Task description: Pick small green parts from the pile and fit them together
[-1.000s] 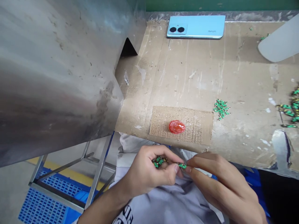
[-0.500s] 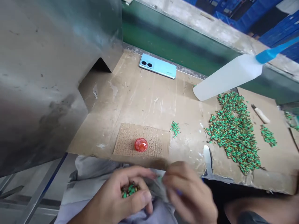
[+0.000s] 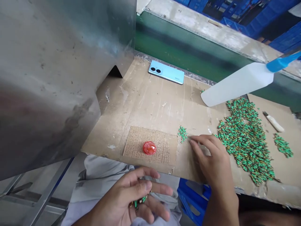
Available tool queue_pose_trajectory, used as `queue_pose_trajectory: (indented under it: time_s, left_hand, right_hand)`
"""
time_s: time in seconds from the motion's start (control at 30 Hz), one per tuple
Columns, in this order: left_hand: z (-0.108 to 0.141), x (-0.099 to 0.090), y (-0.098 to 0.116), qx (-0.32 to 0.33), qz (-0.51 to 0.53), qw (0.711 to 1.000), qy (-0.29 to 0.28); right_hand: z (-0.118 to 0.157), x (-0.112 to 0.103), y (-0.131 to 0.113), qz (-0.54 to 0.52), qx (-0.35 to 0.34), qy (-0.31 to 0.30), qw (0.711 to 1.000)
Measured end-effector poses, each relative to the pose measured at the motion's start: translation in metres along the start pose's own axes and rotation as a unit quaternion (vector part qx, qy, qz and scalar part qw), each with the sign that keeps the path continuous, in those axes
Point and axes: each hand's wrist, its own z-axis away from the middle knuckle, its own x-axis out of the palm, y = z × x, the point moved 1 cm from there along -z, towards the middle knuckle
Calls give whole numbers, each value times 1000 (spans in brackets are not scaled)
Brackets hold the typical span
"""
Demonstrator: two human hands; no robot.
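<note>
Several small green and gold pieces (image 3: 140, 200) lie in my left hand (image 3: 138, 196), cupped over my lap with the fingers partly spread. My right hand (image 3: 210, 153) is over the cardboard, thumb and forefinger close together beside a small cluster of green pieces (image 3: 182, 133); whatever is between the fingertips is too small to make out. To its right spreads a large pile of green and gold pieces (image 3: 246, 138). A round red item (image 3: 149, 147) rests on a small cardboard piece (image 3: 134, 144) dotted with tiny marks.
A light blue phone (image 3: 166, 72) lies at the back of the cardboard-covered table (image 3: 145, 103). A white bottle (image 3: 237, 83) with a blue nozzle leans at the back right. Beyond the pile are a white-handled tool (image 3: 274, 121) and a smaller cluster (image 3: 283, 145). Sheet metal (image 3: 54, 78) stands left.
My right hand has moved away from my left, up and right onto the table beside the small cluster. The fingers of my left hand have spread. The view has shifted slightly.
</note>
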Motion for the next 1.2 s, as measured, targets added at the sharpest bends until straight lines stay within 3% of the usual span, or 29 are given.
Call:
queue_pose_trajectory:
  time_s: [0.13, 0.3, 0.47, 0.6, 0.7, 0.87, 0.97, 1.2]
  left_hand:
    - [1, 1, 2, 0, -40, 999, 17]
    - [-1, 3, 1, 15, -80, 997, 0]
    - [-4, 0, -4, 41, -210, 977, -4]
    - [-3, 2, -4, 91, -337, 937, 30]
    - [-2, 8, -3, 95, -399, 911, 39]
    - [2, 19, 5, 109, -475, 873, 32]
    - [6, 19, 8, 135, -539, 831, 35]
    - [15, 16, 15, 239, -698, 674, 35]
  right_hand:
    - [-3, 6, 2, -15, -9, -10, 1000]
    - [-5, 5, 6, 17, -27, -45, 998]
    - [-5, 1, 3, 38, -64, -48, 996]
    - [5, -7, -34, -88, -99, -50, 990]
    - [18, -14, -72, -169, -165, -72, 969]
    - [29, -22, -100, -138, -225, -148, 953]
    - [24, -27, -100, -171, -204, -176, 948]
    - [14, -22, -98, -253, -168, -234, 924]
